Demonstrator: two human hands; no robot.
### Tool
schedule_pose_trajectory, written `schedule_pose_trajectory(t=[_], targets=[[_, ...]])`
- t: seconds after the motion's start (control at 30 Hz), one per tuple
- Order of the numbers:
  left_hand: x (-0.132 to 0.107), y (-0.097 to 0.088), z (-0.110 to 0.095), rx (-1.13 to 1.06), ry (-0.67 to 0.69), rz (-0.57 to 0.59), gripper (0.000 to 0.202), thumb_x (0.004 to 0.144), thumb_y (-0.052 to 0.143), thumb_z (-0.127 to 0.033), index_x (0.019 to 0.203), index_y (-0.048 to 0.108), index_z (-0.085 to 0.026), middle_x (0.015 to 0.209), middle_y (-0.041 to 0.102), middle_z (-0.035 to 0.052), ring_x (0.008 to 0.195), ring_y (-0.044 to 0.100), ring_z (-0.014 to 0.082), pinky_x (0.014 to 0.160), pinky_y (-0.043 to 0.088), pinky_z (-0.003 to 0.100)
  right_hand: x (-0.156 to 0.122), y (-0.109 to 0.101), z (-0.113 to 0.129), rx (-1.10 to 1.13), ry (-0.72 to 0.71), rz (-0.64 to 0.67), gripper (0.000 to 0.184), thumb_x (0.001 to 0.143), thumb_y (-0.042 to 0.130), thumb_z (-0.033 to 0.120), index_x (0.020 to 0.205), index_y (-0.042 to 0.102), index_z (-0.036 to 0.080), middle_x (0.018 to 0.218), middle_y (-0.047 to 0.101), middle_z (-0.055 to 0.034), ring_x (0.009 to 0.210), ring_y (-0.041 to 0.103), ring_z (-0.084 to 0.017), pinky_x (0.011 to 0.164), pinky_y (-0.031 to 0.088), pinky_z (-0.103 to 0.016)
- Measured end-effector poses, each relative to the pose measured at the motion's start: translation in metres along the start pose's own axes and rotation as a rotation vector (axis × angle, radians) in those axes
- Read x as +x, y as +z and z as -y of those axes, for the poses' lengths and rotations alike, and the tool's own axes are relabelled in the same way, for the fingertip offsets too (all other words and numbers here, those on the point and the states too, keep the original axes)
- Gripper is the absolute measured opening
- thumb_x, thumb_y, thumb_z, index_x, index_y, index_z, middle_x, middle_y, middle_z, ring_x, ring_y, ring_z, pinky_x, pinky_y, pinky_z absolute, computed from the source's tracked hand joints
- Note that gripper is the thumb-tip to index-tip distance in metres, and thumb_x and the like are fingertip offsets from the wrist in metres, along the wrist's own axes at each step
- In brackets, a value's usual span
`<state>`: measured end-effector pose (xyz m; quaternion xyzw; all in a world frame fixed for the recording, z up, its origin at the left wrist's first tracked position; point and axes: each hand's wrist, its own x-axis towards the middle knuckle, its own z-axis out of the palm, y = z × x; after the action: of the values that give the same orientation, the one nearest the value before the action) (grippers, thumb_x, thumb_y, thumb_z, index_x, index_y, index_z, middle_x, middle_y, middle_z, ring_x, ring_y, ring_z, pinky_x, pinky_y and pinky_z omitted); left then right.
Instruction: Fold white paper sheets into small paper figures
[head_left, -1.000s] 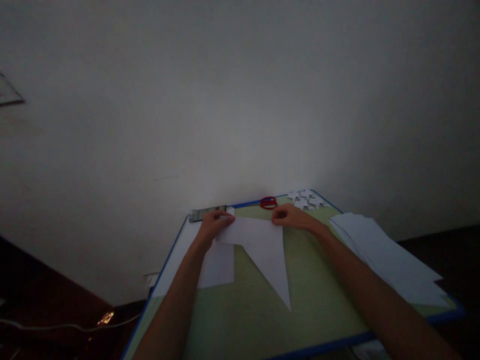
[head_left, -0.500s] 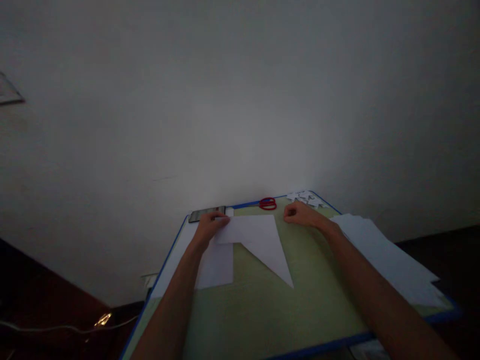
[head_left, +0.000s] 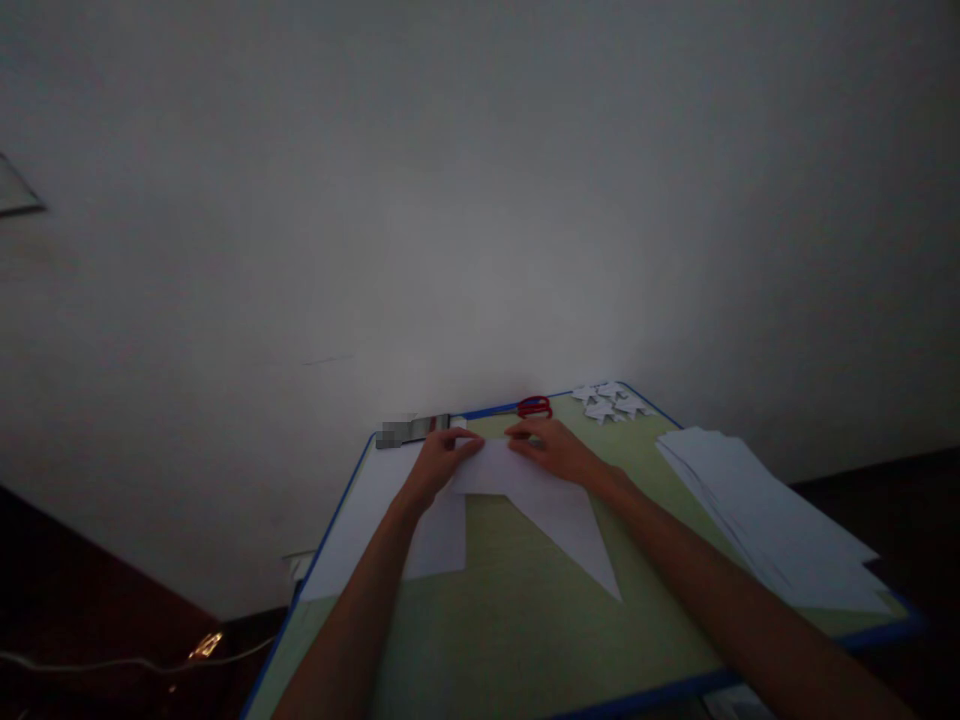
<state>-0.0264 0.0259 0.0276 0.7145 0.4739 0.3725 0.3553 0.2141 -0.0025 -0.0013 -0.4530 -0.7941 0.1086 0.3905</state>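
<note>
A folded sheet of white paper (head_left: 564,530) lies over the table, with one long pointed flap slanting toward the near right. At its upper edge, my left hand (head_left: 444,462) pinches the paper between thumb and fingers. My right hand (head_left: 551,450) grips the same edge a short way to the right, its fingertips close to those of the left. Beneath the folded sheet and my left forearm is a flat white sheet (head_left: 442,540) on the table's left side.
The green table (head_left: 525,640) has a blue rim and stands against a wall. Along its far edge are a phone (head_left: 429,429), red-handled scissors (head_left: 534,407) and several white paper cutouts (head_left: 602,411). A stack of white paper (head_left: 772,520) covers the right side.
My right hand has moved left from beside the paper and taken hold of its upper edge. The folded paper has shifted slightly right and nearer, my left hand moving with it.
</note>
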Motion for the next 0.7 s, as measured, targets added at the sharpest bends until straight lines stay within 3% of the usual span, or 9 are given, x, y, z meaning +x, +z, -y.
schedule_pose_trajectory(t=[0.1,0.2,0.33,0.7], targets=[[0.0,0.005,-0.001,0.026,0.034,0.037,0.043,0.074,0.073,-0.053,0.091,0.081,-0.015,0.08,0.074,0.007,0.072,0.063,0.0192,0.063,0.046,0.028,0.0,0.001,0.006,-0.011,0.013,0.031,0.014,0.097,0.062,0.022,0.099,0.075,0.018,0.097,0.079,-0.0057,0.087,0.072,-0.018,0.08,0.052,-0.028],[-0.001,0.006,-0.003,0.065,0.09,0.075,0.031,0.077,0.072,-0.044,0.086,0.081,-0.016,0.084,0.077,0.007,0.076,0.066,0.0193,0.069,0.048,0.029,0.0,-0.002,0.009,-0.051,0.024,0.047,0.013,0.098,0.061,0.02,0.096,0.074,0.017,0.094,0.078,-0.0055,0.084,0.071,-0.018,0.076,0.05,-0.027],[-0.002,0.006,-0.006,0.141,0.183,0.118,0.018,0.078,0.07,-0.033,0.081,0.079,-0.017,0.085,0.078,0.0064,0.08,0.068,0.0188,0.076,0.049,0.029,-0.001,-0.007,0.013,-0.143,-0.005,0.079,0.013,0.099,0.061,0.021,0.099,0.074,0.017,0.098,0.078,-0.007,0.088,0.07,-0.02,0.078,0.048,-0.03],[-0.011,0.013,-0.014,0.266,0.3,0.239,0.012,0.077,0.064,-0.016,0.079,0.075,-0.015,0.074,0.073,0.0026,0.07,0.063,0.0139,0.068,0.047,0.024,-0.002,-0.008,0.044,-0.362,-0.156,0.215,0.019,0.102,0.056,0.02,0.101,0.074,0.015,0.102,0.075,-0.0109,0.1,0.066,-0.025,0.089,0.039,-0.037]])
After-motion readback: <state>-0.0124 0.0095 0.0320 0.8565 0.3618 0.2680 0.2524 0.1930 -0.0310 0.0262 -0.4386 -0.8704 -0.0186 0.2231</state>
